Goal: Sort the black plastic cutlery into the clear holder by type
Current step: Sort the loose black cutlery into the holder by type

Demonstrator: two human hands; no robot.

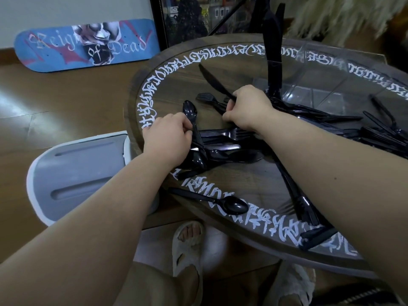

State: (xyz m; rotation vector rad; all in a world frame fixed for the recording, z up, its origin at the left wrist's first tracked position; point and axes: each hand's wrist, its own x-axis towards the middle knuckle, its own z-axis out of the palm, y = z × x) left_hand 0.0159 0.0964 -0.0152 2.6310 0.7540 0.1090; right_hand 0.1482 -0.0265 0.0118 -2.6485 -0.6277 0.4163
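On round dark wooden table [170,80] with white script ring: glossy black plastic cutlery heap [220,149].
Left hand [169,138] pinches glossy black spoon [191,120]; right hand [248,107] grips black knife [215,81]; clear ribbed holder [326,93] behind right hand.

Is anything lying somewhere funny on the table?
Yes: one spoon lies apart from the heap, its handle poking out over the edge of the table, so it might get knocked off.

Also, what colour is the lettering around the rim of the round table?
White, on the dark brown wooden table; the lettering shows in the head view.
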